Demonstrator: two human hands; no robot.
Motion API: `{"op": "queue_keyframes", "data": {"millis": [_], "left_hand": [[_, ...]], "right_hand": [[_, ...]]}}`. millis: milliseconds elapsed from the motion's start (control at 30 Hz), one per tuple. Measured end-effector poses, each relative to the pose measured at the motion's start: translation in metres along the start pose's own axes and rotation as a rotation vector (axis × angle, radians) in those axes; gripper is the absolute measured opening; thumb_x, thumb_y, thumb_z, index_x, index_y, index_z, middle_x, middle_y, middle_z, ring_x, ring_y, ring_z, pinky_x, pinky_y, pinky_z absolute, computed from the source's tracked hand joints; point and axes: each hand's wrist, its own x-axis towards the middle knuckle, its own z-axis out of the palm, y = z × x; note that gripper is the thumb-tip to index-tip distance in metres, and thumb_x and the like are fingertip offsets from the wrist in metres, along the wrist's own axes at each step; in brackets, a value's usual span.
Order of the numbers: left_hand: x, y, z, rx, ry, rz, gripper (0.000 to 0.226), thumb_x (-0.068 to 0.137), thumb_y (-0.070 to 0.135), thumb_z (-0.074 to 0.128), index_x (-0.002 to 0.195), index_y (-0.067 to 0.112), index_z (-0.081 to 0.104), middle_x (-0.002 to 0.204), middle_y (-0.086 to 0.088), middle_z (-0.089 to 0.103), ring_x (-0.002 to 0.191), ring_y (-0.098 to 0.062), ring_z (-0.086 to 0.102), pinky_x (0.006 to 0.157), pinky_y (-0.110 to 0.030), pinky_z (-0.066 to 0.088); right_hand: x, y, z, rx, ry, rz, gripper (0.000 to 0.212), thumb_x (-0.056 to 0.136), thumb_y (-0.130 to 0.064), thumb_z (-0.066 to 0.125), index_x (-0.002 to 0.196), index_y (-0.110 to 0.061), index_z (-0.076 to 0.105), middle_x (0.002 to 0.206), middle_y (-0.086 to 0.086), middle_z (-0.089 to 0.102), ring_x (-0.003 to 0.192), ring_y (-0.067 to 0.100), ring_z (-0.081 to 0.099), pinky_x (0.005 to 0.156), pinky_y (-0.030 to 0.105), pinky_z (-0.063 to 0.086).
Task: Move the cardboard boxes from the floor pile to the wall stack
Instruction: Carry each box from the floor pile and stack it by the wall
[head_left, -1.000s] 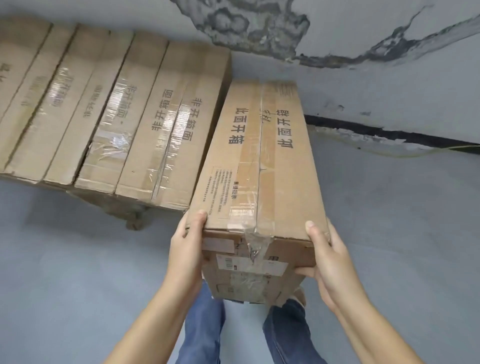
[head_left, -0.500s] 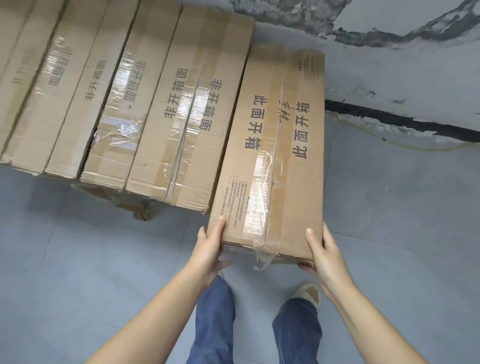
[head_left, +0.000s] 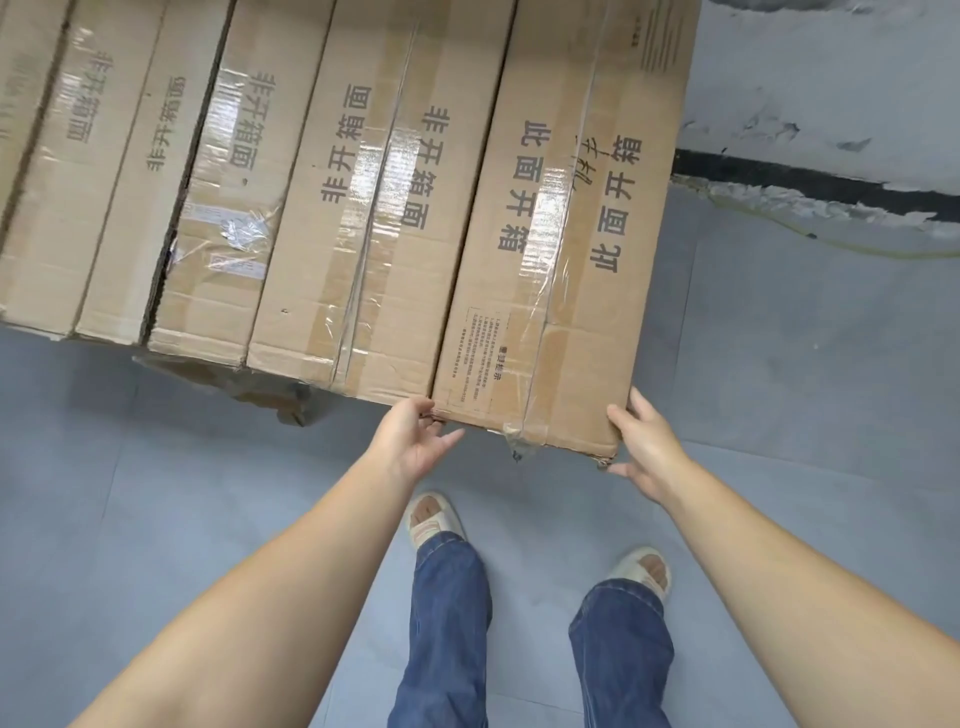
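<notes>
Head view: the long taped cardboard box (head_left: 561, 249) lies atop the wall stack (head_left: 218, 197), at its right end, flush against the neighbouring box. Both hands, left (head_left: 410, 441) and right (head_left: 644, 447), cup its near corners with loosely spread fingers. It looks stiff and fairly heavy, best held at both ends.

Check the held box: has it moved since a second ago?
Yes. The box, then held clear of the stack, now lies flush against its rightmost box, far end toward the wall.

Long brown taped box (head_left: 561, 249), lying flat at right end of stack (head_left: 208, 182), flush beside neighbour, far end toward wall.
</notes>
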Motion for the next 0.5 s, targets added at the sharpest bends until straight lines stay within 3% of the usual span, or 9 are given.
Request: {"op": "queue_keyframes", "data": {"millis": [100,233,300,400,500], "left_hand": [[-0.006,0.000,-0.012,0.056,-0.019,0.028,0.020,0.097,0.000,0.035,0.105,0.002,0.053,0.131,-0.017,0.051,0.132,-0.025,0.043,0.104,-0.047,0.035],[-0.035,-0.001,-0.018,0.115,0.028,0.100,0.030,0.099,0.008,0.042,0.128,0.003,0.046,0.143,-0.018,0.041,0.133,-0.026,0.042,0.101,-0.047,0.038],[-0.060,-0.003,-0.017,0.192,0.030,0.143,0.035,0.100,0.011,0.043,0.134,0.003,0.043,0.142,-0.019,0.043,0.129,-0.027,0.046,0.099,-0.046,0.040],[-0.115,-0.005,-0.011,0.332,-0.015,0.214,0.024,0.100,0.013,0.042,0.121,0.007,0.050,0.129,-0.017,0.055,0.112,-0.025,0.057,0.094,-0.043,0.045],[-0.187,-0.012,-0.004,0.508,-0.090,0.335,0.025,0.100,0.012,0.038,0.119,0.011,0.055,0.115,-0.012,0.064,0.104,-0.020,0.062,0.091,-0.039,0.047]], "right_hand": [[-0.009,0.007,-0.008,-0.056,-0.042,0.026,0.041,0.101,-0.017,0.043,0.136,-0.038,0.043,0.122,-0.012,0.056,0.109,0.013,0.053,0.091,0.054,0.041],[-0.042,0.004,-0.017,-0.090,-0.046,0.034,0.051,0.101,-0.020,0.045,0.148,-0.032,0.028,0.147,-0.003,0.041,0.133,0.019,0.041,0.097,0.047,0.041],[-0.067,-0.003,-0.027,-0.088,-0.031,0.012,0.056,0.101,-0.022,0.046,0.151,-0.028,0.022,0.152,0.001,0.035,0.132,0.020,0.043,0.095,0.043,0.044],[-0.117,-0.023,-0.047,-0.125,-0.051,-0.093,0.053,0.101,-0.022,0.046,0.150,-0.027,0.027,0.147,0.000,0.041,0.120,0.016,0.050,0.093,0.040,0.047],[-0.181,-0.047,-0.072,-0.200,-0.105,-0.231,0.049,0.100,-0.023,0.047,0.147,-0.030,0.032,0.142,-0.004,0.046,0.122,0.014,0.051,0.092,0.038,0.049]]}}
